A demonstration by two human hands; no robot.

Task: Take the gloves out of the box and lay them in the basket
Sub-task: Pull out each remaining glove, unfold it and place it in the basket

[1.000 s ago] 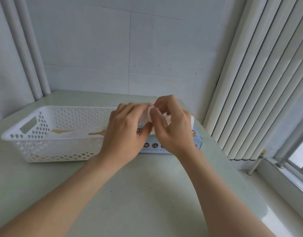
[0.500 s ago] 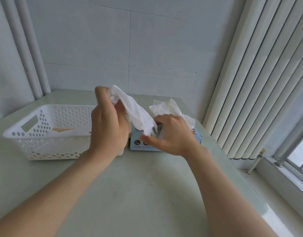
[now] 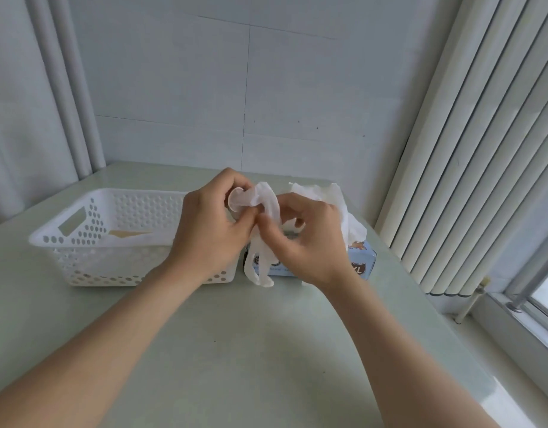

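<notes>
A thin white glove (image 3: 263, 208) hangs between both hands above the gap between basket and box, its fingers dangling down to the table. My left hand (image 3: 214, 233) pinches its cuff end and my right hand (image 3: 309, 242) pinches it just beside. The light blue glove box (image 3: 363, 264) stands on the table behind my right hand, with more white gloves (image 3: 334, 199) bunched out of its top. The white perforated plastic basket (image 3: 81, 230) sits left of the box; something pale lies on its floor.
The pale green table (image 3: 235, 350) ends against a grey wall at the back. Vertical blinds (image 3: 470, 149) hang at the right above a window sill (image 3: 519, 329). Two pipes (image 3: 65, 88) run up the left corner.
The glove has come free of the box. My left hand, which had lifted it up and left, has come back to the middle, and my right hand has left the box and taken hold of the glove.
</notes>
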